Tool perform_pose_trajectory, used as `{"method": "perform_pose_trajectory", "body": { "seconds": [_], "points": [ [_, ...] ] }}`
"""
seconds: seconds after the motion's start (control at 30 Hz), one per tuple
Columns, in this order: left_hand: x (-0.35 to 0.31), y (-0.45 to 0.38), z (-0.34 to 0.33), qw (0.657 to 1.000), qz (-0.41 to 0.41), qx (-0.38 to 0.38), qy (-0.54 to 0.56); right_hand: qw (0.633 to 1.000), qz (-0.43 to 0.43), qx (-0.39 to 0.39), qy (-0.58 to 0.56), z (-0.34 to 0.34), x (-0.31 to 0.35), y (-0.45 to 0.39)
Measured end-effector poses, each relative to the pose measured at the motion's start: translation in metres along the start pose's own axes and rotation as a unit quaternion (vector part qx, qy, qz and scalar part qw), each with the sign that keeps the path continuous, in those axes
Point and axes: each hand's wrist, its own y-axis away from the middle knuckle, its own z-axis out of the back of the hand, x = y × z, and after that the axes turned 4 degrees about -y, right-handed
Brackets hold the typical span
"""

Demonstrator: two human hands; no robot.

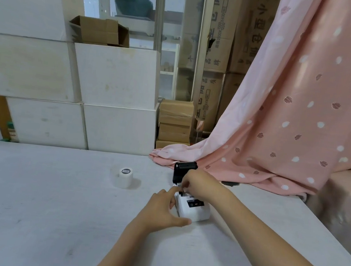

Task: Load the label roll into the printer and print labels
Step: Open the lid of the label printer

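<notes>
Two hands (164, 206) (194, 185) on printer (191, 209); white table (39, 204), pink curtain (306, 104).

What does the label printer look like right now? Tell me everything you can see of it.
The printer is a small white box with rounded corners, plastic by the look of it, lying flat on the pale table near the pink curtain. A dark panel with small marks sits on its top face. Its black lid stands open at the far end. The left hand steadies its near-left side; the right hand reaches into the open bay, hiding the inside. The label roll stands apart, to its left.
</notes>
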Motion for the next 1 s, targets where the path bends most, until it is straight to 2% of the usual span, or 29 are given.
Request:
{"method": "perform_pose_trajectory", "body": {
  "seconds": [0.13, 0.27, 0.43, 0.67, 0.77, 1.0],
  "points": [
    [0.001, 0.0, 0.0, 1.0, -0.014, -0.001, 0.0, 0.994, -0.047, 0.089, 0.052, 0.004, 0.018, -0.015],
    [0.003, -0.002, -0.002, 1.0, -0.016, -0.002, -0.001, 0.991, -0.067, 0.092, 0.076, 0.001, 0.022, -0.022],
    [0.005, -0.002, -0.004, 1.0, -0.016, -0.009, 0.017, 0.992, -0.075, 0.084, 0.053, -0.001, 0.018, -0.023],
    [0.003, -0.001, -0.002, 1.0, -0.009, -0.016, 0.022, 0.998, -0.044, 0.05, 0.018, 0.001, 0.007, -0.013],
    [0.005, -0.002, -0.003, 1.0, -0.002, -0.021, 0.022, 0.998, -0.039, 0.03, -0.033, 0.002, 0.001, -0.011],
    [0.003, -0.002, -0.003, 0.999, 0.002, -0.023, 0.022, 0.992, -0.003, -0.078, -0.1, -0.003, -0.008, 0.003]
  ]
}}
